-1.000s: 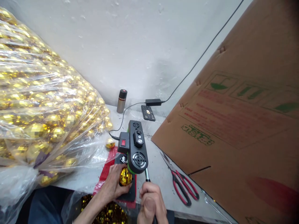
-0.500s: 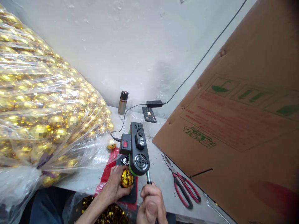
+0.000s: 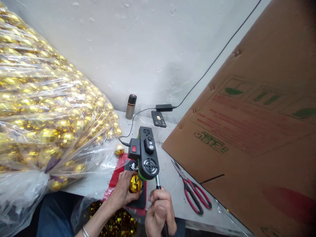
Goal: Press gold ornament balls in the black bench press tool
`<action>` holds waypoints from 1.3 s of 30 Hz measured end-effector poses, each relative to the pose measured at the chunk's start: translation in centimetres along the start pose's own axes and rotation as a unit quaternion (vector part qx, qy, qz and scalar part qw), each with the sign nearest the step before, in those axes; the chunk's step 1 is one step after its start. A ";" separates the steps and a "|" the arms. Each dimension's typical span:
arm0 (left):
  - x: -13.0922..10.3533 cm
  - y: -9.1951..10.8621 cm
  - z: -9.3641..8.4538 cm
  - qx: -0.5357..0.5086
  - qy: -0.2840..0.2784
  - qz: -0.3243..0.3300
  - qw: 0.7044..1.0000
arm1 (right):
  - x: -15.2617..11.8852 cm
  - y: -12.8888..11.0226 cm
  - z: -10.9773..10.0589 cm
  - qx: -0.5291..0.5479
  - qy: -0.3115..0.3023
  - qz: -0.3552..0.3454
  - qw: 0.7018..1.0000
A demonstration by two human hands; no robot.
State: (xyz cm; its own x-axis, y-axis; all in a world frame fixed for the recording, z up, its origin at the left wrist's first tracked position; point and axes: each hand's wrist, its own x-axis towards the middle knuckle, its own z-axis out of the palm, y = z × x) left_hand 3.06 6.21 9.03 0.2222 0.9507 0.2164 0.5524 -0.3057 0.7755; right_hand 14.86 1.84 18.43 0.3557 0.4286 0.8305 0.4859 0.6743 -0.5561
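My left hand (image 3: 123, 191) holds a small faceted gold ball (image 3: 135, 183) on the black base under the head of a small black and green bench machine (image 3: 145, 154). A red switch shows on the machine's side. My right hand (image 3: 159, 210) is closed around the machine's metal lever handle (image 3: 157, 181), just to the right of the ball. The machine stands on a red mat (image 3: 116, 174) near the front edge of the grey table (image 3: 168, 177).
A huge clear plastic bag of gold balls (image 3: 44, 108) fills the left. One loose gold ball (image 3: 119, 150) lies beside it. Red-handled scissors (image 3: 195, 194) lie right of the machine. A large cardboard box (image 3: 251, 125) leans at right. A flask (image 3: 130, 106), remote (image 3: 158, 118) and power adapter (image 3: 164, 107) sit at the back.
The view has shifted slightly; both hands keep their grips. The ball stays under the machine head, and the right hand sits a little lower on the lever.
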 end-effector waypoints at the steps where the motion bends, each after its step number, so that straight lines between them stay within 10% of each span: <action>1: 0.0 0.0 0.0 -0.001 0.003 0.002 1.000 | -0.1 0.0 -0.1 0.007 -0.007 0.005 1.000; 24: 0.0 -0.3 -0.3 -0.023 -0.006 0.019 1.000 | -3.5 2.7 -0.4 -0.005 -0.028 -0.006 1.000; 30: 0.3 0.1 -0.4 -0.021 0.000 0.016 1.000 | 0.4 -0.2 -1.0 0.002 -0.047 0.023 0.999; 39: -7.2 -1.5 -2.7 0.011 0.002 0.127 0.992 | 4.8 -3.8 -1.0 0.007 -0.078 0.098 0.992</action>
State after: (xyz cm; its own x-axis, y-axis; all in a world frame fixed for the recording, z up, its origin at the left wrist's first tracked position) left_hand -1.52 -0.07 7.90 0.3533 0.8431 0.4054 0.4960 -0.5363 0.6829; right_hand 15.55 0.77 24.49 0.3144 0.6388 0.7022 0.4077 0.5772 -0.7076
